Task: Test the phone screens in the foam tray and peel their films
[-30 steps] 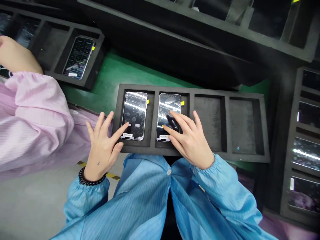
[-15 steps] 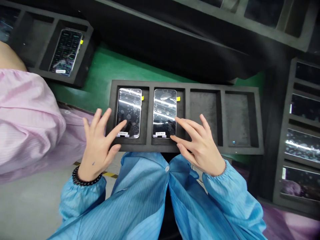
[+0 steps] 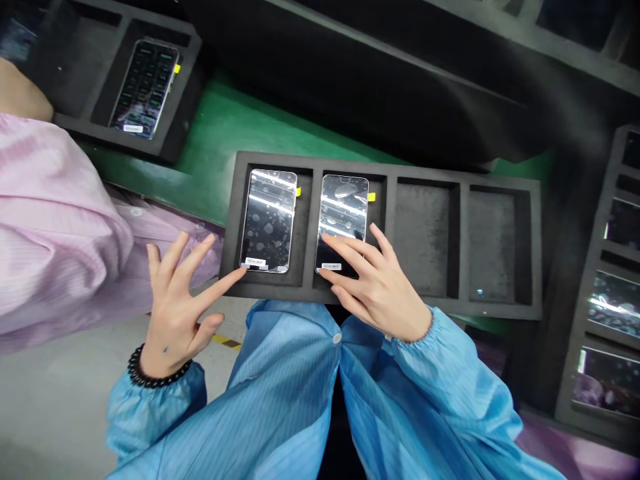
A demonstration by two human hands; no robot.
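Note:
A black foam tray [image 3: 430, 307] with four slots lies across a green belt in front of me. Its two left slots each hold a glossy phone: the left phone [image 3: 269, 219] and the right phone [image 3: 343, 213], each with a small yellow tab at its upper right. My left hand [image 3: 175, 303] is open with fingers spread, its index fingertip touching the lower left corner of the left phone. My right hand [image 3: 373, 283] is open too, fingers laid flat over the lower part of the right phone. The tray's two right slots hold nothing.
A second black tray [image 3: 190, 87] at the upper left holds a lit phone [image 3: 145, 87]. A co-worker's pink sleeve [image 3: 55, 220] fills the left. More foam trays with phones [image 3: 607, 307] stack at the right. A dark rail runs behind the green belt [image 3: 225, 140].
My left hand slid back and left, so only its index tip meets the left phone. My right hand moved back onto the right phone's lower part. The view shifted slightly.

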